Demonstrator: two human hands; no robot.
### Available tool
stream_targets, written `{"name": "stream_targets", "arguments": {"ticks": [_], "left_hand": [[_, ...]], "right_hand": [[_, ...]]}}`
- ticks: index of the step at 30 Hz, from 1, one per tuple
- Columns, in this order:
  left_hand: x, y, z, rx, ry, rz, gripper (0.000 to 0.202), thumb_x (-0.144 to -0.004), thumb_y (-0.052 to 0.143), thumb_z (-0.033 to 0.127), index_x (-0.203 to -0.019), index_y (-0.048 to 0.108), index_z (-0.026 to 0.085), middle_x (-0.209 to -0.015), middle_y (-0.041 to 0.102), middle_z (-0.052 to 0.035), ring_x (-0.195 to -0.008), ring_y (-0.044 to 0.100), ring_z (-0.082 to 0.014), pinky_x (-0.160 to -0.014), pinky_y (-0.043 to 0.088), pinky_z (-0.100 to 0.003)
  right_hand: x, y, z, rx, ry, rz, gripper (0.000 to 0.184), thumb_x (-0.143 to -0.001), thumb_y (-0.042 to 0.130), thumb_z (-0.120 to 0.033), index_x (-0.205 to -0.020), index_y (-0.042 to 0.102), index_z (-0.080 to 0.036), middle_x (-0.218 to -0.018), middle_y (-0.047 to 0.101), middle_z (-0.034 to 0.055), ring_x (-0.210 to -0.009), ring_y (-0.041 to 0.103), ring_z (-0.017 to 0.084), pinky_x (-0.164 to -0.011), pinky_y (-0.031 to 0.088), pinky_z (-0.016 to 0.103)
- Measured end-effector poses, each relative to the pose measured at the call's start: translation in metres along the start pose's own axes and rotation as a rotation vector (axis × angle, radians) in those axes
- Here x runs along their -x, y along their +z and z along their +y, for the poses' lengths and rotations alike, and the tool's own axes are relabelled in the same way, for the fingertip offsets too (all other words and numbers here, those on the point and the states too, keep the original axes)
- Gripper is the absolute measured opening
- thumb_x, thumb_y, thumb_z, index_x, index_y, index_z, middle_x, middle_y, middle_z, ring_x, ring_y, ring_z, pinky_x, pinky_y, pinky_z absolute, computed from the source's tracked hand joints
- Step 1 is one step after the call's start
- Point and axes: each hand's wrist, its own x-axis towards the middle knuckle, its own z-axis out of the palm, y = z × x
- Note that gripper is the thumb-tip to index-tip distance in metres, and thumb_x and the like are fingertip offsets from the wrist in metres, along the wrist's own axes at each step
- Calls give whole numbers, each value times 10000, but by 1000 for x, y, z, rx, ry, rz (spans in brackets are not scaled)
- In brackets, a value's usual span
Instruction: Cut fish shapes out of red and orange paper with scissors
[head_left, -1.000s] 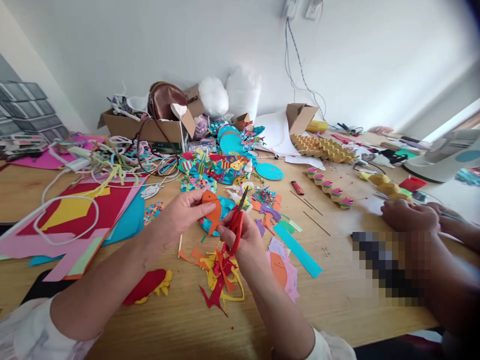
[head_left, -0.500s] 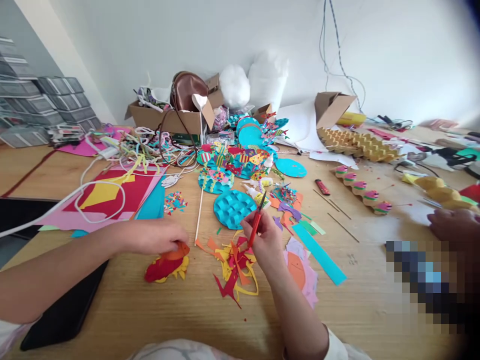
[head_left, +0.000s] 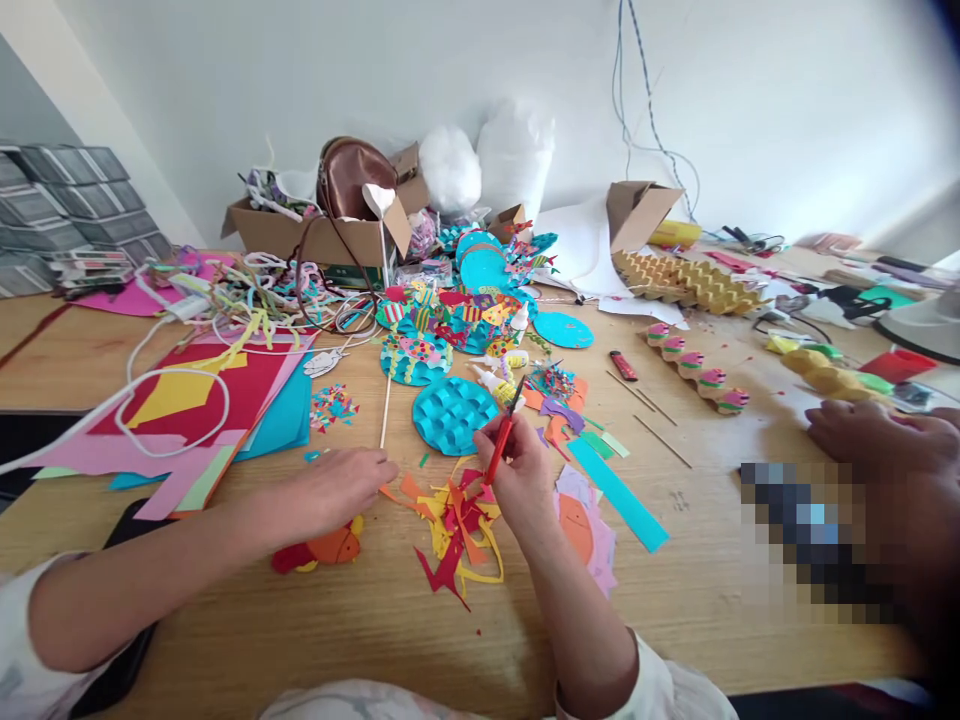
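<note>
Upright in my right hand [head_left: 516,465] are red-handled scissors [head_left: 501,445], seen edge-on with the dark blade tip up. Red, yellow and orange paper scraps [head_left: 457,520] lie below that hand. My left hand [head_left: 349,490] hovers left of the scraps with its fingers drawn together; what they hold, if anything, is hidden. Its fingertips are close to the lower end of a white stick [head_left: 387,410]. Partly behind the left forearm and hand lies an orange and red paper fish [head_left: 334,547] with yellow edges. A round blue egg-carton-like piece [head_left: 454,415] sits just beyond both hands.
Glue bottles [head_left: 495,385], decorated blue pieces [head_left: 416,355] and a blue paper strip [head_left: 619,495] lie ahead. Coloured sheets [head_left: 187,400] and a white cable [head_left: 172,372] are at left. Another person's hand [head_left: 877,430] rests at right near a lighter [head_left: 622,366] and thin sticks [head_left: 664,440].
My left hand has come off the paper fish and moved slightly right and forward. The fish now lies turned on the table. My right hand keeps the scissors; the view has shifted right.
</note>
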Motion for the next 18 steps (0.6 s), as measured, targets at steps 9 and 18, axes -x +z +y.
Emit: {"name": "stream_targets", "arguments": {"ticks": [9,18], "left_hand": [[-20,21,6,-10,-17,48,267,-704,389,-2,-710,589,175,-768,625,-56,-704,556,-204,-611,375,-276],[-15,9,32,38,10,59,225,-807,447,98,-818,613,248,-788,629,9,-726,586,-201,-600,343,-265]], "right_hand": [[0,3,5,60,-11,0,129,-744,556,-256,-697,441,-222,-597,487,-43,-537,454,131,-520,374,245],[-1,4,9,134,-19,-8,129,-773,532,-271,-705,433,-223,-601,468,-47,-529,428,124,-513,337,235]]}}
